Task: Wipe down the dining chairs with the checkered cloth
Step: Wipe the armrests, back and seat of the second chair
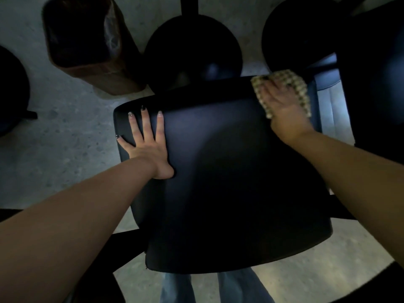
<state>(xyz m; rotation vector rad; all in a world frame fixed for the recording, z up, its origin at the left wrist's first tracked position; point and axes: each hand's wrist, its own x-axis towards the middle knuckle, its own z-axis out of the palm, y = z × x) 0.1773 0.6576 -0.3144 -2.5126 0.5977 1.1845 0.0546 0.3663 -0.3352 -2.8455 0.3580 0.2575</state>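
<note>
On the dark padded chair seat (218, 182), the left hand (146, 147) lies at nine o'clock, the right hand (284, 110) upon the beige checkered cloth (299, 88) at one o'clock; a brown paper bag (87, 47) stands beyond at eleven.

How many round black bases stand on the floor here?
3: one round base at top centre, one at top right, one cut off at the left edge. Others may be hidden.

Just 1 view, from the person's head: it looks steeply down, close over a dark chair seat (220, 171), with concrete floor (65, 138) around it.
</note>
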